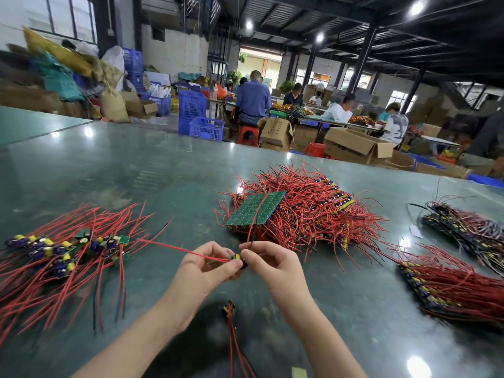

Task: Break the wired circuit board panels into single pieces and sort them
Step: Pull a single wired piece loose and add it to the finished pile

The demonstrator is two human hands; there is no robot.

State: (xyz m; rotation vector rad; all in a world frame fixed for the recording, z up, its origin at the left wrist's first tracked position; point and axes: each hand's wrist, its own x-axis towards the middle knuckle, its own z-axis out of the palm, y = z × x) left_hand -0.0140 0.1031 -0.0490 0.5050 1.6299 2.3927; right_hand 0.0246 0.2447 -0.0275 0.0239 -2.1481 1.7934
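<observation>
My left hand (208, 264) and my right hand (268, 261) meet above the table and both pinch a small strip of wired circuit boards (237, 258) with yellow and blue parts. Red wires run from it to the left and upward. A pile of single boards (65, 251) with red wires lies at the left. A big stack of uncut panels (297, 211) sits behind my hands, a green panel (257, 208) face down on top. One loose single board (230, 309) lies near me between my forearms.
More wired panels lie at the right (447, 285) and far right (469, 227). The green table (122, 165) stretches far back. Beyond it, several people sit at benches among cardboard boxes (354, 145) and blue crates (200, 118).
</observation>
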